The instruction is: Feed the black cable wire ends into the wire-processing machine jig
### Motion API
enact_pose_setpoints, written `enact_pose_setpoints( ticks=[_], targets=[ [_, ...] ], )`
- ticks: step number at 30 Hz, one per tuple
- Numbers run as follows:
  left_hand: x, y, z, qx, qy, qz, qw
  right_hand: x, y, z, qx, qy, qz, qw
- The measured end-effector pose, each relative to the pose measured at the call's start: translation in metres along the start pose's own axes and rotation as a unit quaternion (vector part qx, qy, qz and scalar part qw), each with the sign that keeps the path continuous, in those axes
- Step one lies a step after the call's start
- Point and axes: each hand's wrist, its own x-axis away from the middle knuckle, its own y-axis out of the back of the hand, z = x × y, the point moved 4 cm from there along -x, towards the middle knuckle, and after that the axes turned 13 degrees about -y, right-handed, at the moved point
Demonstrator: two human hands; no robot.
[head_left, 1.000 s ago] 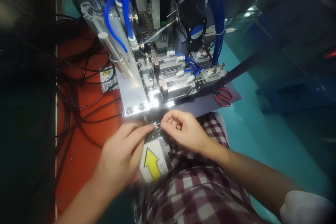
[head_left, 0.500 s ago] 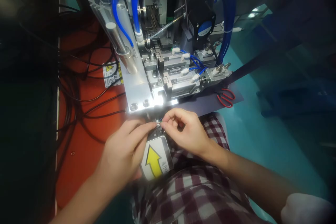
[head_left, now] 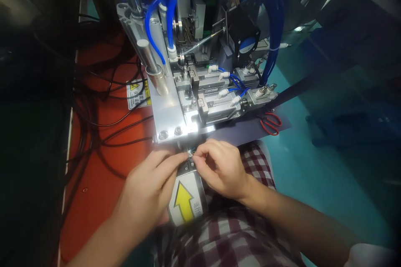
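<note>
My left hand (head_left: 150, 183) reaches in from the lower left, its index fingertip pressed to a tiny shiny part (head_left: 190, 153) at the front of the machine. From the right, my right hand (head_left: 224, 167) pinches at the same spot with thumb and forefinger. The small part is too fine to name, and fingertips hide some of it. Just below lies a metal block with a white label and a yellow arrow (head_left: 183, 201), partly behind my left hand. Right above the fingers is the bright front edge of a metal plate (head_left: 169, 123) with bolts.
Pneumatic cylinders (head_left: 219, 108) with blue hoses stand behind my hands. Red-handled pliers or snips (head_left: 270, 124) lie on a dark sheet to the right. Black cables (head_left: 94, 142) run over the orange surface (head_left: 103, 200) at left, near a warning label (head_left: 138, 94).
The whole view has shifted, so the machine appears slightly lower and to the right. My fingers stay at the same small part, the right hand's fingers a little more curled.
</note>
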Motion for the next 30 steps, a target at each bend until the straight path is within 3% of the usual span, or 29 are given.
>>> enact_pose_setpoints(
  ticks=[3, 6, 10, 14, 16, 17, 20, 23, 30],
  targets=[
    [0.001, 0.0, -0.001, -0.006, 0.004, 0.002, 1.0, 0.003, -0.001, -0.003, 0.0, -0.004, 0.002, 1.0],
    [0.001, 0.0, -0.001, -0.003, 0.006, 0.003, 1.0, 0.003, 0.0, -0.012, -0.067, -0.1, 0.044, 0.992],
    [0.0, 0.0, 0.0, 0.006, 0.003, 0.003, 1.0, -0.001, -0.002, -0.021, -0.2, -0.279, 0.085, 0.936],
    [-0.001, 0.001, 0.001, 0.003, -0.001, 0.001, 1.0, -0.005, -0.011, -0.022, -0.26, -0.367, 0.14, 0.882],
    [0.0, 0.0, 0.001, 0.003, -0.002, 0.001, 1.0, -0.006, -0.012, -0.021, -0.253, -0.361, 0.141, 0.886],
    [0.0, 0.0, 0.001, 0.003, -0.002, 0.001, 1.0, -0.007, -0.011, -0.019, -0.23, -0.338, 0.126, 0.904],
    [0.002, 0.0, 0.002, 0.003, -0.005, -0.002, 1.0, -0.008, -0.003, -0.01, -0.108, -0.188, 0.054, 0.975],
    [0.002, -0.001, 0.003, 0.002, -0.004, -0.002, 1.0, -0.006, -0.001, -0.002, -0.045, -0.083, 0.025, 0.995],
    [0.002, -0.003, 0.002, 0.001, -0.001, -0.001, 1.0, -0.007, -0.005, -0.005, -0.091, -0.169, 0.052, 0.98]
  ],
)
